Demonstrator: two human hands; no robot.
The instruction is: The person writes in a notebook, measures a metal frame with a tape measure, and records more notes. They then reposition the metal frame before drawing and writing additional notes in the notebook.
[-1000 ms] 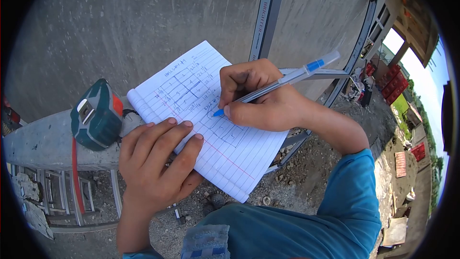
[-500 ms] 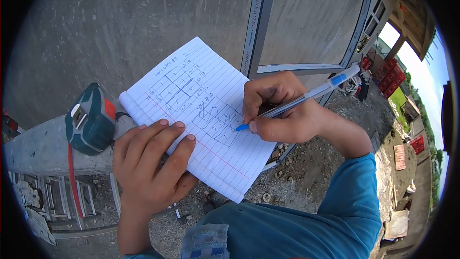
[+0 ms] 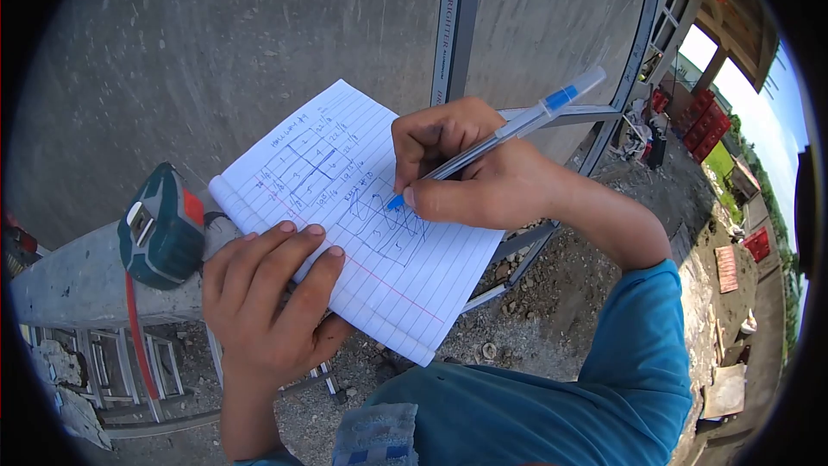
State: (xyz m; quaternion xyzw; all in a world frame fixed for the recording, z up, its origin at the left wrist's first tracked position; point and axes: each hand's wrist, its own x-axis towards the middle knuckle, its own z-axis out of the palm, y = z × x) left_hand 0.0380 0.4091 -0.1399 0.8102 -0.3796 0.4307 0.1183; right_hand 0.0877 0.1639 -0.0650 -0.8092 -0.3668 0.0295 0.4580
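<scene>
A lined notepad (image 3: 405,293) with two hand-drawn numbered grids lies tilted in the middle, its near edge folded over. My right hand (image 3: 470,164) is closed round a clear pen with a blue tip (image 3: 526,125), whose point touches the scribbled lower grid. My left hand (image 3: 274,293) lies with fingers spread on the notepad's lower left edge, its thumb partly hidden under the paper. Left of that hand, a green and grey tape measure (image 3: 164,229) sits on a grey ledge (image 3: 78,285), with a red strip hanging below it.
A grey wall panel (image 3: 259,26) and aluminium frame (image 3: 455,34) rise behind the notepad. An aluminium ladder (image 3: 108,371) shows at the lower left. Gravelly ground (image 3: 552,293) lies below; red crates (image 3: 707,125) stand far right.
My right hand and the pen have moved left and up over the lower grid, with more scribble there. The notepad has shifted slightly left in view. My left hand stays at its edge.
</scene>
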